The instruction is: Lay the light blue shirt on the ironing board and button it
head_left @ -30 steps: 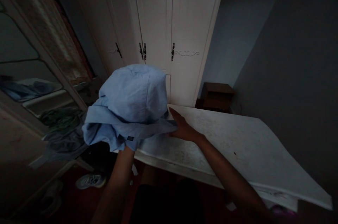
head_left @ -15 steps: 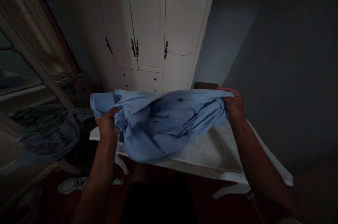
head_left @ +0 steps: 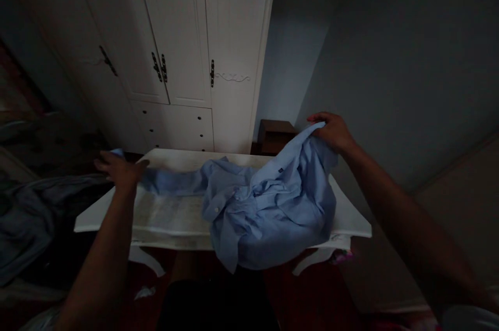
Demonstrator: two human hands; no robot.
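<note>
The light-blue button-up shirt (head_left: 268,216) lies bunched across the white table (head_left: 171,214) in front of you, its lower part hanging past the near edge. Your right hand (head_left: 333,132) grips the shirt's edge between thumb and fingers, holding that side up above the tabletop. A small dark label (head_left: 281,170) shows just inside the raised cloth, and a pale button (head_left: 217,210) sits on the nearer folds. One sleeve (head_left: 175,183) stretches across the table to your left hand (head_left: 121,169), with a bit of blue cloth showing beyond your fingers; blur hides whether they are closed on it. Grey clothing (head_left: 31,216) lies to your left, and a white wardrobe (head_left: 175,24) stands behind the table.
</note>
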